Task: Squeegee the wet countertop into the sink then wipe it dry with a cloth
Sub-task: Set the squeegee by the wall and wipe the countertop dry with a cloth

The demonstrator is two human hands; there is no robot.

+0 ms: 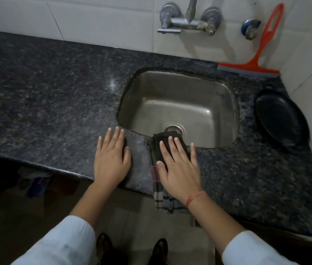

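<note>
Grey cloth (162, 199) runs lengthwise back from the sink (178, 104), under the flat, unclenched right grip (178, 169); left grip (111, 161) lies flat beside it.

squeegee (254, 54) behind sink (226, 96), pan (281, 121) right

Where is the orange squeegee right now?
The orange plastic squeegee leans on the white tiled wall, back right in the head view, behind the steel sink.
</note>
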